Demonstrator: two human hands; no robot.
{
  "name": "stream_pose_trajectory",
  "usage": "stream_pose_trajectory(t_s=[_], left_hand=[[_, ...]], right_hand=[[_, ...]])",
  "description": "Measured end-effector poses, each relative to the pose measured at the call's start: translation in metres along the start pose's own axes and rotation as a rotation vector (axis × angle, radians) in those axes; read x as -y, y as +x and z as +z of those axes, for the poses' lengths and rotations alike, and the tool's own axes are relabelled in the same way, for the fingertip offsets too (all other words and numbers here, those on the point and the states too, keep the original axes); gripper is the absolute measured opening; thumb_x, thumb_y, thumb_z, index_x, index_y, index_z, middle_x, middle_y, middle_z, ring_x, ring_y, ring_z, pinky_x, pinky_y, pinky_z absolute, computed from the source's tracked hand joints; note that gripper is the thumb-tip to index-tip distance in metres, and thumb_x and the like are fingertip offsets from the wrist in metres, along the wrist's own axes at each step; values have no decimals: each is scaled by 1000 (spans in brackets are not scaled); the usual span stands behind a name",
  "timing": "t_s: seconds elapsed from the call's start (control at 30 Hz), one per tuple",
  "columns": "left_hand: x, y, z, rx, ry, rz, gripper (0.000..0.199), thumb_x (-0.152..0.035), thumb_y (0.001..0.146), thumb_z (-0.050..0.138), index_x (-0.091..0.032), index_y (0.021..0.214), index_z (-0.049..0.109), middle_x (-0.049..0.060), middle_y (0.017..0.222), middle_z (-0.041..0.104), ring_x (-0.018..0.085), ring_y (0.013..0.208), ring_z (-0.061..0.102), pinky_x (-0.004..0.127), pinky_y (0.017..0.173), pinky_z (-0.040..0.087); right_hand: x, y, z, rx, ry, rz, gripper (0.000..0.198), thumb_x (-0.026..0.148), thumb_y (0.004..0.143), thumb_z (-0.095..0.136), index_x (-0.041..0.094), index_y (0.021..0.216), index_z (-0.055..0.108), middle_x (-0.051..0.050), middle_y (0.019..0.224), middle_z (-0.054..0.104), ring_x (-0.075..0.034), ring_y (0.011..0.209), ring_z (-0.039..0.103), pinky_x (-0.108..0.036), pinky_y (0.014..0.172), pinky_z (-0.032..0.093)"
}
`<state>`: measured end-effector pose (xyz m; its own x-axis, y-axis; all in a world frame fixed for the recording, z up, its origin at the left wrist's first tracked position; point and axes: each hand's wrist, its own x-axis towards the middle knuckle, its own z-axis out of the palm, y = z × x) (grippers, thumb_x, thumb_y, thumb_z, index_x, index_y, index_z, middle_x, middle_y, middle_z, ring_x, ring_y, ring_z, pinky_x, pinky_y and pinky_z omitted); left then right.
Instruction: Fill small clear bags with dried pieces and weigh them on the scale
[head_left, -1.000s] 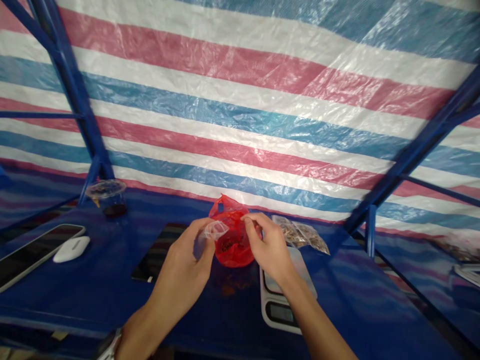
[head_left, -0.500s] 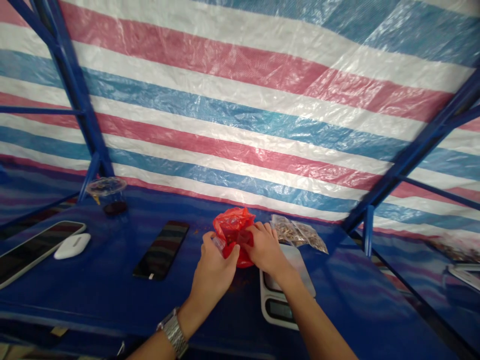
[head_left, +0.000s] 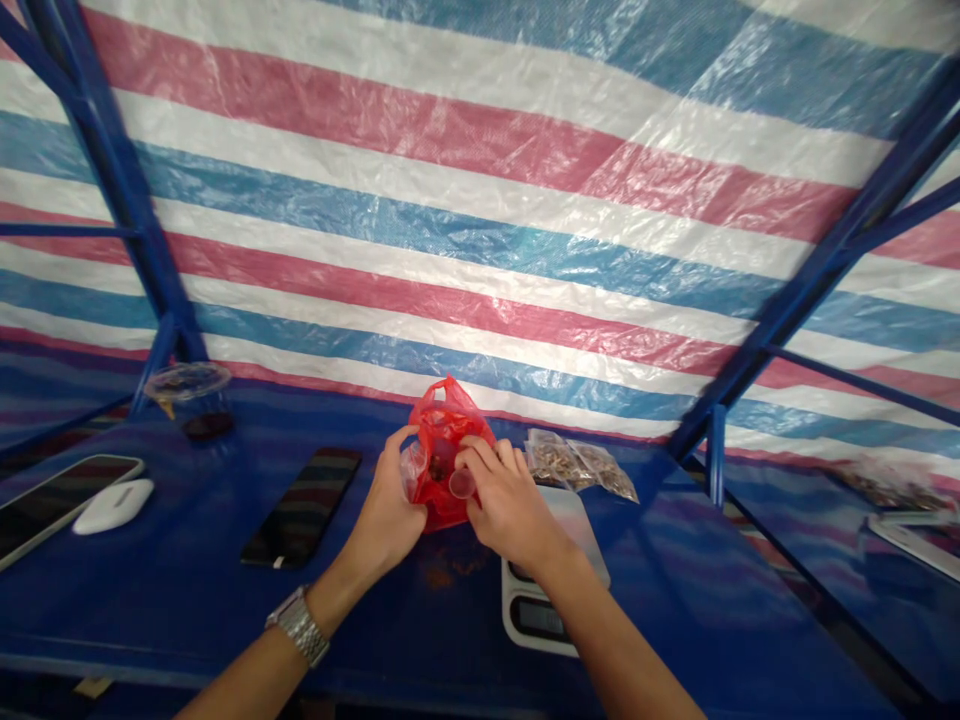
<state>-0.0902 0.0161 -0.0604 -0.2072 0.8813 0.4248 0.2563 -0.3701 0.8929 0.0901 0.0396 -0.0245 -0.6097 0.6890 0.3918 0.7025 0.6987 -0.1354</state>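
A red plastic bag (head_left: 448,420) stands with its mouth open on the blue table, and dark bits (head_left: 437,466) show inside. At its left side my left hand (head_left: 384,505) is closed around a small clear plastic bag (head_left: 411,466), touching the red bag too. In my right hand (head_left: 504,500) is a small round translucent cup (head_left: 462,484), pinched at the red bag's mouth. Under my right wrist sits a white kitchen scale (head_left: 536,615) with a metal plate; its display is too faint to read.
Small clear bags of brown pieces (head_left: 577,462) lie behind the scale. Leftward are a black phone (head_left: 304,508), a white earbud case (head_left: 114,506), another phone (head_left: 64,500) and a plastic cup of dark liquid (head_left: 196,405). Striped sheeting (head_left: 465,230) hangs behind.
My right hand has turned and drawn back, bringing the small cup into sight. My left hand has shifted left, and the red bag's mouth is wider. The whole view has shifted slightly.
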Motion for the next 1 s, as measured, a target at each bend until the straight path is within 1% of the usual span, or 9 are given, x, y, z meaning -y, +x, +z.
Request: stream_pose_trajectory(t_s=[0.1, 0.23, 0.3, 0.47, 0.53, 0.63, 0.77, 0.87, 1.0], left_hand=[[-2, 0, -3, 66, -132, -173, 88, -7, 60, 69, -21, 141, 37, 10, 123, 66, 25, 111, 70, 39, 92, 59], [-2, 2, -4, -95, -76, -344, 72, -13, 69, 70, -20, 134, 40, 5, 106, 69, 20, 95, 73, 40, 89, 59], [2, 2, -2, -153, -39, -342, 64, -13, 69, 71, -20, 127, 43, 4, 101, 68, 20, 92, 72, 40, 89, 59], [12, 4, 1, -85, -89, -272, 65, -3, 60, 63, -19, 120, 47, 3, 100, 69, 19, 88, 72, 37, 87, 58], [13, 5, 0, -94, -65, -252, 64, -1, 59, 60, -18, 120, 49, 4, 104, 69, 19, 92, 71, 38, 90, 57], [13, 6, -2, -94, 4, -255, 69, 1, 60, 58, -18, 126, 50, 5, 107, 68, 19, 92, 70, 39, 91, 56], [18, 7, -4, -51, -10, -340, 82, 4, 63, 59, -19, 139, 42, 7, 108, 70, 21, 93, 71, 40, 91, 56], [23, 9, -3, -72, -26, -392, 84, 7, 62, 60, -18, 140, 43, 8, 113, 70, 22, 98, 71, 38, 94, 54], [20, 12, -1, -100, 2, -388, 77, 10, 61, 57, -18, 133, 49, 8, 113, 70, 21, 97, 70, 37, 94, 53]], right_hand=[[3, 2, 4, 49, 41, -31, 37, 8, 81, 56, 22, 115, 55, -7, 119, 66, -29, 109, 49, -42, 96, 38], [3, 1, 11, 152, 157, -35, 36, 11, 80, 60, 22, 113, 55, -6, 102, 66, -27, 106, 50, -40, 96, 39], [3, 0, 14, 187, 219, -30, 38, 11, 78, 62, 23, 113, 56, -5, 98, 66, -26, 105, 50, -39, 97, 40], [0, 2, 16, 198, 328, 44, 42, 11, 76, 62, 23, 116, 58, -4, 102, 67, -25, 107, 52, -37, 98, 41], [-1, 5, 15, 162, 280, 95, 44, 12, 78, 63, 22, 120, 59, -6, 108, 68, -27, 111, 52, -40, 100, 41], [-1, 11, 13, 110, 61, 142, 44, 14, 82, 62, 16, 126, 61, -14, 122, 67, -33, 121, 49, -48, 102, 38], [5, 25, 16, 165, -198, 176, 38, 9, 88, 56, 6, 125, 64, -22, 123, 66, -37, 123, 48, -48, 100, 38], [10, 35, 20, 194, -265, 193, 33, 9, 95, 49, 6, 121, 68, -21, 125, 65, -35, 125, 48, -46, 100, 38], [7, 36, 26, 186, -231, 156, 33, 11, 98, 46, 13, 119, 70, -16, 130, 64, -33, 125, 46, -44, 100, 37]])
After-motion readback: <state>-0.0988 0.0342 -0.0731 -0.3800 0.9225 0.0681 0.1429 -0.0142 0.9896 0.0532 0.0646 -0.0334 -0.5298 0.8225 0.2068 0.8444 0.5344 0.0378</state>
